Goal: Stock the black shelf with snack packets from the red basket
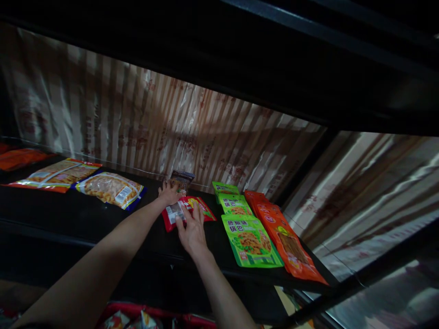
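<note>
My left hand (pixel 168 193) reaches to the back of a black shelf (pixel 78 214) and grips a small dark snack packet (pixel 181 178), which stands tilted against the striped backing. My right hand (pixel 192 228) lies flat, fingers spread, on a red snack packet (pixel 206 209) that lies on the shelf just in front of the dark one. Both forearms stretch in from the lower left and bottom middle.
Right of my hands lie a row of green snack bags (pixel 250 240) and a row of orange bags (pixel 291 249). At left lie a blue-edged bag (pixel 109 188) and a red-edged bag (pixel 56 174). A shelf board hangs low overhead. More packets show in a red basket (pixel 137 319) below.
</note>
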Demonstrator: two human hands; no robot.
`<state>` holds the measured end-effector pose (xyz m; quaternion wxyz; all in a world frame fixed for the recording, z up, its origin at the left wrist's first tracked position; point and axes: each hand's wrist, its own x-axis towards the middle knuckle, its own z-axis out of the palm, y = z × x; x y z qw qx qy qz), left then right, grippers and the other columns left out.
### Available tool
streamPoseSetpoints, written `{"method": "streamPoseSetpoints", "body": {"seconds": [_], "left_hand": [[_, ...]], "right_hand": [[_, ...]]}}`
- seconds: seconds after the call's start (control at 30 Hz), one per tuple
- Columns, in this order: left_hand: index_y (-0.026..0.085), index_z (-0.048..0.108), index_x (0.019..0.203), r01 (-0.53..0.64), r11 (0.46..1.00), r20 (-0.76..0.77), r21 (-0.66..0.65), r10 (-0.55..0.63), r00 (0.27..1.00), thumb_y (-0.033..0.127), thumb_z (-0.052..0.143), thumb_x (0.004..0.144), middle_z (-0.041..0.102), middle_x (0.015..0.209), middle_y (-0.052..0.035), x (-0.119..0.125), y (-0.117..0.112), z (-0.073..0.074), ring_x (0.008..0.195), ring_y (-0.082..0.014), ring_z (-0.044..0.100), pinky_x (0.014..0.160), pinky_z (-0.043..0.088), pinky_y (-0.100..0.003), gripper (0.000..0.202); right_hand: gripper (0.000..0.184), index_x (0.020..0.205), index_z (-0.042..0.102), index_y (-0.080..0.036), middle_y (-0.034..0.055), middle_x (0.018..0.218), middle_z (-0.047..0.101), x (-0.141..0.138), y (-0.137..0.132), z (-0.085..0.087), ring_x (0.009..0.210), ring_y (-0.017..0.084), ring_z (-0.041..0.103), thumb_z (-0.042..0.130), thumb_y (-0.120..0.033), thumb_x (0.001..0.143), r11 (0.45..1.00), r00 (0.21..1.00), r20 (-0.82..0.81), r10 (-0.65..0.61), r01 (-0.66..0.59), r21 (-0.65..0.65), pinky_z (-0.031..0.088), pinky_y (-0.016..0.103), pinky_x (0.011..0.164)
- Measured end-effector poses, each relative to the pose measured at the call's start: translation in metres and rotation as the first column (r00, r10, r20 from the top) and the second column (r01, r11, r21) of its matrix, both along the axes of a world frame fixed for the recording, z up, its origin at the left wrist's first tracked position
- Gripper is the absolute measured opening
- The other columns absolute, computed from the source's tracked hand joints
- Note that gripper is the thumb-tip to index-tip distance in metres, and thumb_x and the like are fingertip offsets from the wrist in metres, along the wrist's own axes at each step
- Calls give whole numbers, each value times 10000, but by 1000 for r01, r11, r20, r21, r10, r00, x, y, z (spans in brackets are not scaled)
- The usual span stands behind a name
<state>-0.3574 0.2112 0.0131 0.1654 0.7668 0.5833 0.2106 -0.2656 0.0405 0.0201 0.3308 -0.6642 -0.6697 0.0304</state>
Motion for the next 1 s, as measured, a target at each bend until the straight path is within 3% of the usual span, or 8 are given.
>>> {"method": "streamPoseSetpoints", "body": {"seconds": [0.23, 0.43, 0.53, 0.67, 0.73, 0.83, 0.9, 1.0], "left_hand": [[221, 484, 1311, -107, 993, -94, 55, 111, 989, 571, 479, 790, 402, 1345, -203, -16, -16, 7, 1218, -370, 399, 945, 353, -492, 627], [234, 480, 1311, -114, 992, -110, 56, 119, 987, 564, 542, 749, 423, 1298, -185, -41, -32, 16, 1200, -369, 404, 925, 379, -480, 655], [212, 462, 1325, -134, 991, -113, 18, 136, 984, 516, 539, 763, 394, 1348, -194, -44, -32, 19, 1227, -379, 396, 941, 375, -491, 643], [112, 475, 1310, -160, 984, -100, 74, 167, 981, 426, 535, 789, 287, 1454, -232, -40, -35, 19, 1363, -408, 200, 1047, 251, -543, 611], [58, 523, 1248, -103, 967, -43, 233, 116, 992, 313, 511, 809, 261, 1478, -232, -35, -40, 17, 1396, -364, 140, 1101, 190, -494, 507], [70, 533, 1229, 73, 931, 119, 358, -123, 985, 187, 397, 853, 401, 1420, -188, -25, -54, 16, 1351, -256, 310, 1111, 236, -384, 417], [102, 483, 1287, 147, 952, 285, 270, -225, 932, 220, 375, 879, 516, 1328, -161, -16, -62, 15, 1257, -241, 448, 1072, 309, -377, 438], [109, 429, 1328, 122, 990, 540, 66, -138, 830, 295, 487, 849, 595, 1223, -158, -3, -69, 12, 1140, -267, 548, 990, 400, -397, 517]], "right_hand": [[282, 1003, 725, -167, 166, 1334, 513, -6, 23, -12, 1284, 332, 409, 610, -199, 748, 1000, 996, -87, -21, 20, -16, 318, 490, 1063], [152, 730, 726, -170, 143, 1144, 648, 14, 15, -7, 1163, 255, 522, 577, -143, 734, 973, 993, -84, 78, -58, 223, 374, 421, 1035], [169, 752, 701, -173, 124, 1096, 671, 26, 28, 5, 1155, 235, 516, 542, -116, 743, 930, 985, -52, 167, -140, 340, 380, 414, 1031], [310, 763, 681, -200, 65, 1023, 702, 46, 53, 18, 1116, 205, 525, 455, -1, 688, 887, 955, 4, 297, -278, 369, 414, 408, 998], [349, 708, 668, -212, 48, 997, 712, 56, 61, 20, 1111, 198, 523, 421, 30, 664, 885, 945, 28, 325, -315, 343, 423, 412, 987], [352, 671, 654, -210, 51, 1021, 710, 69, 61, 17, 1174, 197, 478, 400, 33, 673, 884, 934, 91, 346, -357, 303, 411, 428, 995], [350, 683, 654, -207, 52, 1075, 695, 72, 55, 14, 1235, 194, 429, 393, 25, 689, 882, 927, 131, 352, -375, 284, 394, 440, 1011], [355, 710, 657, -212, 48, 1126, 676, 73, 46, 11, 1276, 190, 396, 385, 15, 704, 888, 928, 132, 347, -371, 271, 379, 462, 1021]]}}
